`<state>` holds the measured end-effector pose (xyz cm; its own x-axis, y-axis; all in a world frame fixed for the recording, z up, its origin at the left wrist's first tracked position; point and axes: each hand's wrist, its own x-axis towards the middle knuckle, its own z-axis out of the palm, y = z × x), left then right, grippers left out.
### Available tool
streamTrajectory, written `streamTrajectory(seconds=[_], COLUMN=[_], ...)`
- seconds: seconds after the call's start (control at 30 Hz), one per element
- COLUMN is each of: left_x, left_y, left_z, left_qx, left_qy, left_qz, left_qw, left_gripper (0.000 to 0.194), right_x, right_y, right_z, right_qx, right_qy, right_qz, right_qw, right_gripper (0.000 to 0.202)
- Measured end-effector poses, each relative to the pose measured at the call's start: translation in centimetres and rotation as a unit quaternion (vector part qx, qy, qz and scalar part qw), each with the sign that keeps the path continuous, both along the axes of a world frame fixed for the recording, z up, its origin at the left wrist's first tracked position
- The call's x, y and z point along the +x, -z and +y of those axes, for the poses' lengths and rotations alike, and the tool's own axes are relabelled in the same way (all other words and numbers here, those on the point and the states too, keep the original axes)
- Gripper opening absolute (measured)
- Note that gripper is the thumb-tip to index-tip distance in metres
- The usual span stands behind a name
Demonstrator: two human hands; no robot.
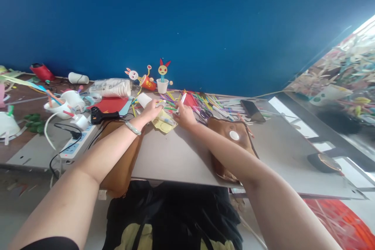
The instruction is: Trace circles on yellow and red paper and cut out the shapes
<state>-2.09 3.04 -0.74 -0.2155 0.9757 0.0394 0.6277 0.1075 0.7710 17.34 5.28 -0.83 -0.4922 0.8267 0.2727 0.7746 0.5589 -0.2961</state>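
Note:
My left hand (152,110) is closed round a white paper cup (144,100), which lies tilted at its far side. To its right, my right hand (184,114) is closed on a white marker (183,98) that points upward between the fingers. A yellow paper sheet (164,121) with drawn circles lies on the table just below and between the hands. Behind them stands a white cup figure (162,85) with a yellow face and red ears, beside a red cup figure (148,83) that leans over.
Colored pens and sticks (222,105) spread along the wall. A glue gun (102,115), power strip (79,140) and stacked cups (113,88) are at the left. Brown bags (117,160) lie beneath my forearms; a phone (252,110) and scissors (205,114) are to the right.

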Motion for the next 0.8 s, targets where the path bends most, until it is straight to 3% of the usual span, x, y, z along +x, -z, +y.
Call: streamTrajectory(seconds=[0.17, 0.33, 0.63, 0.8], left_x=[0.0, 0.0, 0.2, 0.1], left_y=[-0.2, -0.3, 0.4, 0.1], left_z=[-0.1, 0.1, 0.1, -0.2], left_qx=[0.001, -0.006, 0.039, 0.047], left_qy=[0.001, -0.002, 0.026, 0.035], left_qz=[0.021, 0.052, 0.088, 0.085], left_qw=[1.0, 0.999, 0.995, 0.995], left_gripper=[0.041, 0.045, 0.045, 0.045], right_x=[3.2, 4.4, 3.9, 4.4], right_y=[-0.9, -1.0, -0.9, -2.0], right_z=[3.8, 5.8, 6.1, 5.3], right_qx=[0.012, 0.007, 0.001, 0.034], right_qy=[0.083, 0.108, 0.155, 0.171], right_qz=[-0.03, -0.061, -0.079, -0.054], right_qw=[0.996, 0.992, 0.985, 0.983], right_gripper=[0.034, 0.038, 0.034, 0.027])
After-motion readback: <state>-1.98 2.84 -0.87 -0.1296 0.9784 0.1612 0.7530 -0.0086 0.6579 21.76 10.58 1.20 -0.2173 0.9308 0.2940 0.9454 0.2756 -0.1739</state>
